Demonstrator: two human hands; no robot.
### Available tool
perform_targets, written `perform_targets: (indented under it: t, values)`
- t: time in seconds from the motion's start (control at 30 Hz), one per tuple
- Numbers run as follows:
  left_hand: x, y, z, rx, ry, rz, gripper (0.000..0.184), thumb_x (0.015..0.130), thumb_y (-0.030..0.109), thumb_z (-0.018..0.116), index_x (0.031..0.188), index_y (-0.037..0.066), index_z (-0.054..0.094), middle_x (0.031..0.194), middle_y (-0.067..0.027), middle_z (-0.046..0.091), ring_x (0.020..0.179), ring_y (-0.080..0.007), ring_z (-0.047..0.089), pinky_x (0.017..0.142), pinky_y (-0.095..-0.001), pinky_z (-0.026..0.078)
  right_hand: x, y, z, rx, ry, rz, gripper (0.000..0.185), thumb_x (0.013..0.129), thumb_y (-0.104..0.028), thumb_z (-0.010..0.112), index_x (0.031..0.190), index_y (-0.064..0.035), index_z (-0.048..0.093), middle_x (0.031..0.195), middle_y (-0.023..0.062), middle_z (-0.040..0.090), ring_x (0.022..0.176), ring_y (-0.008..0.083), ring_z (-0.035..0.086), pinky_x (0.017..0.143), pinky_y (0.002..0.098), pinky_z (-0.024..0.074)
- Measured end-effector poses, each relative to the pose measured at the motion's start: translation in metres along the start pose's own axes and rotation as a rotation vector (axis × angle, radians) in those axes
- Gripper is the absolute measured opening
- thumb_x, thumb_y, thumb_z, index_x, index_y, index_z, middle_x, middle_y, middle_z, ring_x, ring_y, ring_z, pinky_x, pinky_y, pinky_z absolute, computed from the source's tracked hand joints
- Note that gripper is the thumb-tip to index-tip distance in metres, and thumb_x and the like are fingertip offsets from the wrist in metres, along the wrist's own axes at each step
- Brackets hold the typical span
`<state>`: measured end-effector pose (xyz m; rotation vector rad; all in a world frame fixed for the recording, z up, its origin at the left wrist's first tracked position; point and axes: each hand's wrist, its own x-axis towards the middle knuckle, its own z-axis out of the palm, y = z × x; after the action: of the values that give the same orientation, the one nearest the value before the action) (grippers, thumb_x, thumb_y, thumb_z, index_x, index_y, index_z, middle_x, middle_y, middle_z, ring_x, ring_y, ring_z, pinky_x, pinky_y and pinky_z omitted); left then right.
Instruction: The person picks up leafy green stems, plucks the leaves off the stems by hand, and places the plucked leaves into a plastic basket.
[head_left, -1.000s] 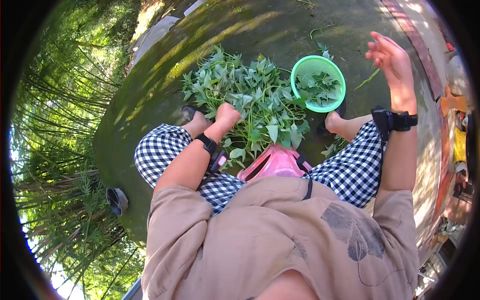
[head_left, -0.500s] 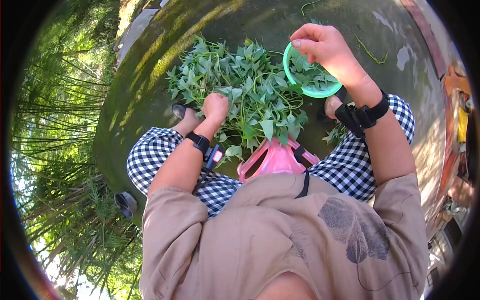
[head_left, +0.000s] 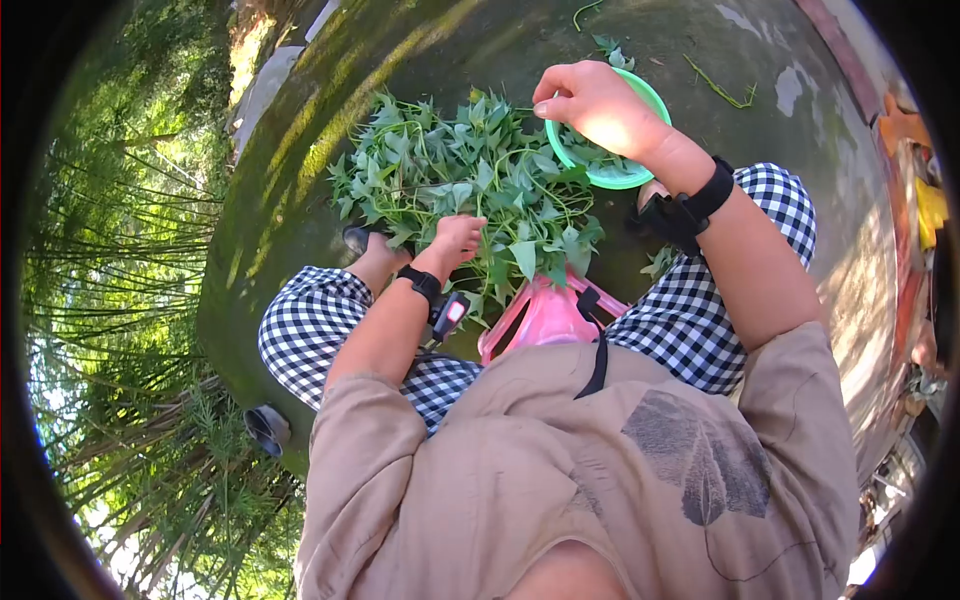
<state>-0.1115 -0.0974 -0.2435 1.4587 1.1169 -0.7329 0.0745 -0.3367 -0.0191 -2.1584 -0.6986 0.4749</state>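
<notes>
A heap of green leafy vine cuttings [head_left: 450, 150], pointed leaves on long stems, lies on the ground between my feet. My left hand [head_left: 458, 238] is at the heap's near-left edge with its fingers curled in; whatever they grip is hidden. My right hand [head_left: 605, 108] hangs over the left rim of a light green round basin [head_left: 622, 182]. Its thumb and forefinger are pinched together, and nothing clearly shows between them. Picked leaves [head_left: 590, 156] lie inside the basin, partly covered by my right hand and forearm.
A pink plastic stool [head_left: 545, 318] stands in front of my belly. Loose leaves [head_left: 612, 50] and a stem [head_left: 720, 85] lie on the mossy concrete [head_left: 290, 200] beyond the basin. A dark grey container [head_left: 266, 430] is at the left edge, beside dense plants [head_left: 120, 250].
My right hand has shifted left across the basin, toward the heap, still pinched. My left hand has moved slightly right, its fist loosening a little. The view has also shifted slightly.
</notes>
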Motion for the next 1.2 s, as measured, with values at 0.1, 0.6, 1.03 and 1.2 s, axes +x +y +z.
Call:
perform_targets:
  t: [0.1, 0.6, 1.03, 1.2]
  values:
    - [-0.01, 0.002, 0.011, 0.04, -0.047, 0.123, 0.017, 0.078, 0.011, 0.072, 0.074, 0.002, 0.058, 0.056, -0.0054, 0.053, 0.044, -0.0136, 0.047, 0.041, -0.029, 0.035, 0.001, 0.004, -0.006, -0.038, 0.032, 0.01, 0.025, 0.078, -0.023, 0.066, 0.09, -0.0009, 0.069, 0.081, 0.0131, 0.067, 0.077, 0.0266, 0.064, 0.071, 0.0373, 0.0494]
    - [-0.153, 0.161, -0.098, -0.574, -0.055, 0.824, 0.012, 0.084, 0.002, 0.068, 0.089, 0.0, 0.058, 0.079, -0.0102, 0.065, 0.065, -0.0178, 0.064, 0.05, -0.0267, 0.053, 0.008, -0.017, -0.003, 0.05, 0.164, -0.095, 0.022, 0.082, -0.02, 0.066, 0.092, -0.0001, 0.068, 0.078, 0.0104, 0.066, 0.069, 0.0191, 0.061, 0.065, 0.0317, 0.048]
    - [-0.163, 0.182, -0.042, 0.069, 0.397, 1.154, 0.016, 0.079, 0.008, 0.072, 0.092, 0.001, 0.066, 0.094, -0.0066, 0.068, 0.074, -0.0145, 0.063, 0.061, -0.0254, 0.049, 0.035, -0.039, 0.023, 0.415, -0.159, 0.076, 0.02, 0.082, -0.014, 0.066, 0.095, 0.0013, 0.068, 0.071, 0.006, 0.062, 0.064, 0.0145, 0.058, 0.059, 0.03, 0.0455]
    - [-0.154, 0.182, -0.047, 0.248, 0.242, 1.443, 0.023, 0.076, 0.003, 0.075, 0.097, 0.003, 0.066, 0.088, 0.0, 0.066, 0.083, -0.0118, 0.062, 0.075, -0.026, 0.049, 0.031, -0.048, -0.004, 0.76, -0.302, 0.148, 0.015, 0.086, -0.006, 0.061, 0.095, 0.004, 0.068, 0.069, 0.0007, 0.061, 0.054, 0.0067, 0.051, 0.051, 0.0232, 0.0393]
